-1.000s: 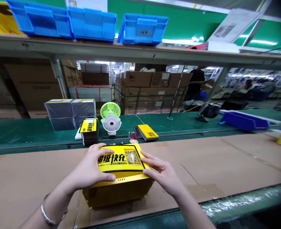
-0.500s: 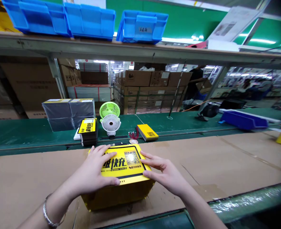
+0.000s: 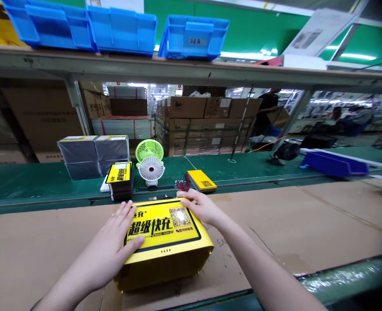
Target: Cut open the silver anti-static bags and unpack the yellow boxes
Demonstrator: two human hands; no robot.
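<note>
A yellow box [image 3: 165, 255] with black print and a QR code on top stands on the brown cardboard [image 3: 259, 216] in front of me. My left hand [image 3: 113, 242] lies on the box's left side and top edge, fingers outstretched, thumb on the printed face. At the back right corner, my right hand [image 3: 199, 206] touches the top with its fingers extended; some fingertips reach past the far edge. Neither hand is wrapped round anything.
Behind the box are a stack of yellow-black cards [image 3: 121, 172], a white fan [image 3: 151, 169], a green fan [image 3: 148, 151] and a yellow booklet stack [image 3: 202, 180]. Grey wrapped boxes [image 3: 81, 155] stand left, a dark blue bin [image 3: 333, 163] right. Blue bins [image 3: 195, 36] sit overhead.
My left hand has slid left, uncovering more print. My right hand has moved up and back, from the right edge to the far right corner. The box sits slightly lower in view.
</note>
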